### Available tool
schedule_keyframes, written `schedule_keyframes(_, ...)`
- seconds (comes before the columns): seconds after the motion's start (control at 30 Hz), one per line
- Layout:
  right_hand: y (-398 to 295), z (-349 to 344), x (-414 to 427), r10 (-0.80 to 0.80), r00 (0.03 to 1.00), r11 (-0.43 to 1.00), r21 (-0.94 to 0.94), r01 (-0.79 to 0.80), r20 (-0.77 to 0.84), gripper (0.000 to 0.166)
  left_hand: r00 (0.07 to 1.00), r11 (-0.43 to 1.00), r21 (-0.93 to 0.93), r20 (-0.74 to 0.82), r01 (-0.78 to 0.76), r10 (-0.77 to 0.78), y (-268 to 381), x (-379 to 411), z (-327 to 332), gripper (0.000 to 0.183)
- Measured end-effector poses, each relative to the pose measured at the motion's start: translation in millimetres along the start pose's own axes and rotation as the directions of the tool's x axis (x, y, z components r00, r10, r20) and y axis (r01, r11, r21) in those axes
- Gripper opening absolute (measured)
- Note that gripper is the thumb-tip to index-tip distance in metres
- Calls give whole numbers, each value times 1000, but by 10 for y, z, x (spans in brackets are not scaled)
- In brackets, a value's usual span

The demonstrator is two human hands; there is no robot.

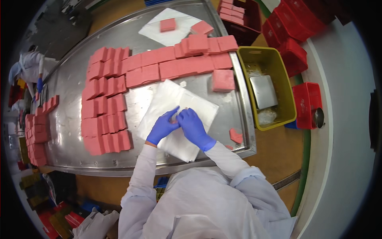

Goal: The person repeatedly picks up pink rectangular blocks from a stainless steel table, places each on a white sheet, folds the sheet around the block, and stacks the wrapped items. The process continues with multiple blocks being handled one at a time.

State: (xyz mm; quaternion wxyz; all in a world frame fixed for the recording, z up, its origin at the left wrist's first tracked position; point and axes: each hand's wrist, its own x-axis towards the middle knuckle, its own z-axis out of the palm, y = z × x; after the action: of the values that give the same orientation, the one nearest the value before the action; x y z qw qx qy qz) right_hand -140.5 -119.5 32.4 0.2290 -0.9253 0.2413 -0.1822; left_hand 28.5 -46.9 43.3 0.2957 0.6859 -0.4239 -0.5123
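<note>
My left hand (163, 126) and my right hand (192, 127), both in blue gloves, meet over a pile of white sheets (179, 149) set cornerwise on the steel table (68, 143). The thumb and forefinger of the left are spread in a curve beside the bent fingers of the right. A small pinkish bit (174, 120) shows between them, mostly hidden by the gloves, and whether either hand grips it is unclear. Beyond the sheets run rows of square pink slabs (176, 67). More rows (104, 113) stand to the left, and one separate stack (223, 80) lies to the right.
Pink scraps (236, 136) lie near the table's right rim. A yellow bin (289, 101) holding a metal block (263, 91) stands against that side, with red crates (307, 104) beyond. More white sheets (155, 30) lie at the back. Another person (29, 65) works at far left.
</note>
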Motion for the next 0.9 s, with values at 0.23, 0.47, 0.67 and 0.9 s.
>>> schedule_keyframes(0.23, 1451, -654, 374, 684, 619, 672, 665, -326, -387, 58, 806, 807, 582, -430, -97, 407, -18, 234, 428, 73)
schedule_keyframes(0.47, 1805, -822, 1008, 411, 791, 899, 57, -434, -453, 55, 742, 883, 469, -580, -35, 337, -256, -129, 353, 41)
schedule_keyframes(0.67, 2389, -508, 2719, 715, 691, 675, 364, -641, -109, 84, 721, 901, 432, -608, -51, 332, -91, -295, 374, 31)
schedule_keyframes(0.9, 2814, -282, 2867, 546, 826, 754, 512, -411, -140, 60, 685, 986, -1, -719, -168, 116, -157, -438, 501, 20)
